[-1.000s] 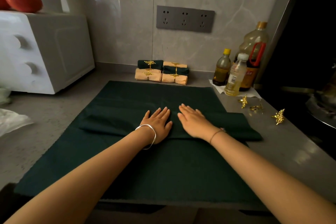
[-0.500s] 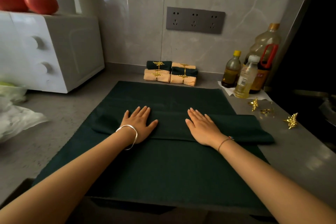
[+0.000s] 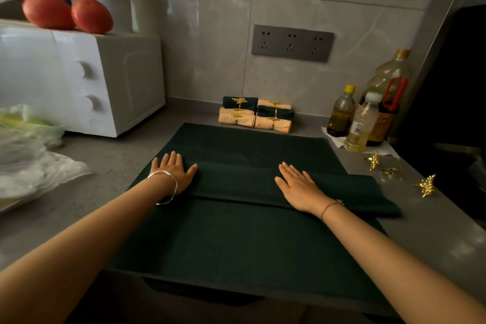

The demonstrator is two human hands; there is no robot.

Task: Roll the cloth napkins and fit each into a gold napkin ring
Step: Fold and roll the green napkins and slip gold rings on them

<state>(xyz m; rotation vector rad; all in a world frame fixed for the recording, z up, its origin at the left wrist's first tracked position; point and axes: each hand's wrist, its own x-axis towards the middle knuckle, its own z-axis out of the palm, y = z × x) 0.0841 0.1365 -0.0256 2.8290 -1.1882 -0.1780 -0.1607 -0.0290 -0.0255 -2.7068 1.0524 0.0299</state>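
Note:
A dark green cloth napkin (image 3: 236, 239) lies spread on the grey counter, with a folded band (image 3: 236, 181) running across its middle. My left hand (image 3: 173, 171) presses flat on the band's left end. Flat on the band right of centre is my right hand (image 3: 297, 187). Both palms face down with straight fingers. Three loose gold leaf napkin rings (image 3: 426, 185) lie on the counter to the right. Against the back wall sits a stack of rolled green and peach napkins (image 3: 256, 114) in gold rings.
A white microwave (image 3: 79, 79) with two tomatoes (image 3: 68, 13) on top stands at the left. Plastic bags (image 3: 31, 160) lie at the left edge. Oil bottles (image 3: 365, 118) stand at the back right, beside a dark stove area (image 3: 447, 113).
My hands have slid apart along the folded band, the left one to its left end and the right one further right. The camera has shifted slightly.

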